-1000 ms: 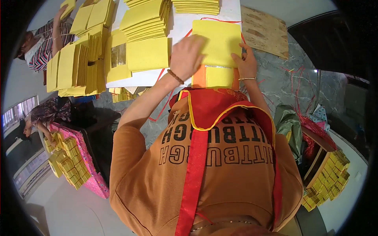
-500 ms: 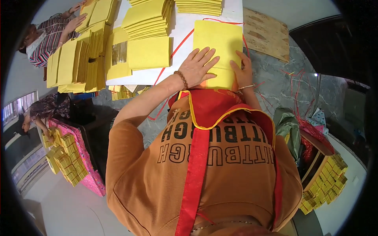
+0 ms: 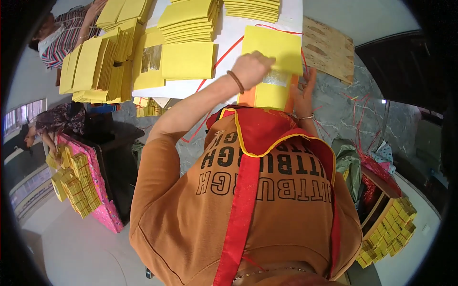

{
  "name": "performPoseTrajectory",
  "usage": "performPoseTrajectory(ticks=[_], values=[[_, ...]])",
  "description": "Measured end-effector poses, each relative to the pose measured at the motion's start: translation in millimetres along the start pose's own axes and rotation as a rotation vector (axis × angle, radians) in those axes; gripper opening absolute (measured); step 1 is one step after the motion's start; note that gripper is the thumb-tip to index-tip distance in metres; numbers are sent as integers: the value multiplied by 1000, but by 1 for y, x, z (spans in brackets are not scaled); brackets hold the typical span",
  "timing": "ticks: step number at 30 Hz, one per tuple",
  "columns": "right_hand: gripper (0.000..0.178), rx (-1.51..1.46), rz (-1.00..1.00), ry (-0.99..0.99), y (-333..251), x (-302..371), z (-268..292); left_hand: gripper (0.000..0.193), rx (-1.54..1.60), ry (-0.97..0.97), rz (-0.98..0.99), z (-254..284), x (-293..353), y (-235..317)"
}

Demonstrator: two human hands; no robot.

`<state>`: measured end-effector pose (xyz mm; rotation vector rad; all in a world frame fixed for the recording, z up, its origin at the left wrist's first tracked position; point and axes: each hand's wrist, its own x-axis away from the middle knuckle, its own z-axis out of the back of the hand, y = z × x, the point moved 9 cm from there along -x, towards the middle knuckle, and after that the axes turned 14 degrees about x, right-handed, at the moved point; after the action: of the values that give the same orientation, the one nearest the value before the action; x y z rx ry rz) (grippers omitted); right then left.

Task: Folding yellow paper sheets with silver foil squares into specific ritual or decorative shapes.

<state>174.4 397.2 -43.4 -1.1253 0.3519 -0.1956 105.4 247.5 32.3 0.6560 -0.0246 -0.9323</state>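
Note:
On the white table in front of me lies a yellow paper stack (image 3: 271,40), with a silvery foil patch (image 3: 276,78) and orange strips (image 3: 246,98) showing on its near part. My left hand (image 3: 253,71) is closed at the near edge of the upper yellow sheet, its fingertips mostly hidden behind the knuckles. It appears to pinch that sheet. Along the stack's right side rests my right hand (image 3: 305,90), fingers stretched out and apart, the palm side partly hidden by the paper. A red string (image 3: 229,51) runs under and around the stack.
Folded yellow paper bundles (image 3: 187,61) and taller piles (image 3: 98,64) stand to the left on the white table (image 3: 188,87). Two people (image 3: 71,35) work at the far left, one by a pink-covered table (image 3: 102,200). Yellow bundles (image 3: 389,231) and red strings (image 3: 362,119) are at right.
My left hand, flat on the yellow paper before, has closed and moved slightly up at the sheet's edge. The foil patch and more orange now show. My right hand has shifted off the top to the side.

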Motion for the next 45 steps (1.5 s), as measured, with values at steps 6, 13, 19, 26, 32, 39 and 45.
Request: performPoseTrajectory(ticks=[6,13,19,26,32,39,45], values=[[83,136,25,-120,-2,-5,-7,46,73,467,-15,136,55,-28],[79,89,-64,-124,14,-2,-14,47,-335,388,100,141,136,-74],[78,98,-93,-162,14,-3,-19,47,-357,161,204,85,174,-131],[77,72,-52,-186,17,-3,-20,44,-351,197,216,94,169,-130],[75,138,-81,-184,15,-3,-18,49,-305,138,275,80,174,-138],[75,-4,-140,-198,20,-2,-22,56,-223,68,263,76,178,-138],[75,61,-98,-179,10,-3,-19,57,-378,-26,276,58,183,-141]])
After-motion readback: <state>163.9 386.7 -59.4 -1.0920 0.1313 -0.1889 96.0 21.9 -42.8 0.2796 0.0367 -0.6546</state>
